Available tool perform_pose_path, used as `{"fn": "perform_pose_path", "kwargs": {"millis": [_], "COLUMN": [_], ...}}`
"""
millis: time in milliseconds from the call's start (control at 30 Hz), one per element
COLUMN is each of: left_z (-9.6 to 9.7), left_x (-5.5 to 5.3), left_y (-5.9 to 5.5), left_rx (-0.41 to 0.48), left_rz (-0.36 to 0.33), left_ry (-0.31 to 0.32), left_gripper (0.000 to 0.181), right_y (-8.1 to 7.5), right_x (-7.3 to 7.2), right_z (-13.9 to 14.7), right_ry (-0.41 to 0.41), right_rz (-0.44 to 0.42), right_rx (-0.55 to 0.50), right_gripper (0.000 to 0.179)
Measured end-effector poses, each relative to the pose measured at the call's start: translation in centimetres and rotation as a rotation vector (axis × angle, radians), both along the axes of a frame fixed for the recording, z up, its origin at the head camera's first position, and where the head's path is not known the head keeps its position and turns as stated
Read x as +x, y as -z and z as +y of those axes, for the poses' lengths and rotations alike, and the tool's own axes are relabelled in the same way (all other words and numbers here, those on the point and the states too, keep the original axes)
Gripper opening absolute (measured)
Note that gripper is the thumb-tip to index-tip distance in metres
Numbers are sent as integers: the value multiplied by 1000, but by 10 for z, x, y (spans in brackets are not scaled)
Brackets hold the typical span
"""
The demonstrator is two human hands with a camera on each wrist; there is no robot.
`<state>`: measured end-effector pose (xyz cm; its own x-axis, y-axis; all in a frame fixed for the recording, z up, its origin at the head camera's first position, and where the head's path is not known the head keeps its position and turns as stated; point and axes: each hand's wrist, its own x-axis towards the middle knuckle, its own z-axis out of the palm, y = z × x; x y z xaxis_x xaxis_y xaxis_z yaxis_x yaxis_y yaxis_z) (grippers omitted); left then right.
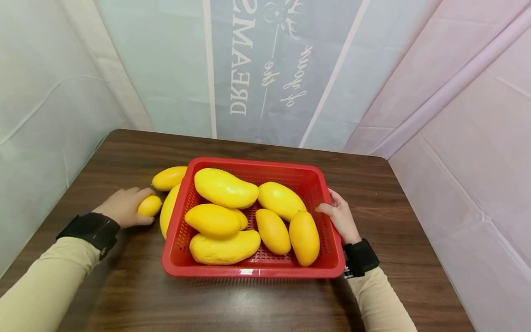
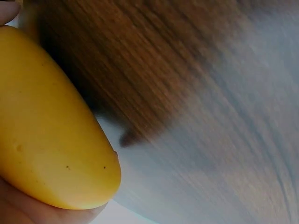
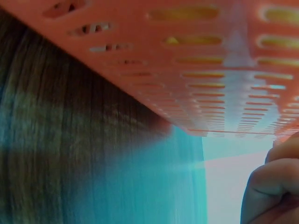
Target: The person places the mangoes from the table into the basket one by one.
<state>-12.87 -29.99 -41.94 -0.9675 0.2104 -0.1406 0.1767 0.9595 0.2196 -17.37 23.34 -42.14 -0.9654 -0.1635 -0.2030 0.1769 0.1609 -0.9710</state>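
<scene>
My left hand (image 1: pixel 128 207) grips a small yellow mango (image 1: pixel 150 205) at the left of the table. In the left wrist view that mango (image 2: pixel 51 126) fills the left side, with parts of the fingers at its edges. My right hand (image 1: pixel 341 216) holds the right rim of a red plastic basket (image 1: pixel 253 272), thumb over the inner side. Several yellow mangoes, among them a large one (image 1: pixel 226 188), lie inside, some stacked. Slotted red wall of the basket (image 3: pixel 238 70) spans the top of the right wrist view, with curled fingers (image 3: pixel 275 186) beside it.
Two more mangoes lie left of the basket: one behind (image 1: pixel 169 178) and a larger one (image 1: pixel 168 212), partly hidden by the basket's side. The dark wooden table (image 1: pixel 398 221) has a printed cloth (image 1: pixel 257 69) behind it and pale curtains on both sides.
</scene>
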Motion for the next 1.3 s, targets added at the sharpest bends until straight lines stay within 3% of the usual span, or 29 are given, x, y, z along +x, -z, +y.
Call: {"fn": "perform_pose_path", "kwargs": {"millis": [1300], "left_z": [4], "left_x": [4], "left_y": [-4], "left_rx": [37], "left_rz": [-9], "left_ry": [-64], "left_gripper": [61], "right_y": [0], "right_x": [-1], "right_z": [0], "right_ry": [25], "right_rz": [2], "right_rx": [-19], "right_gripper": [63]}}
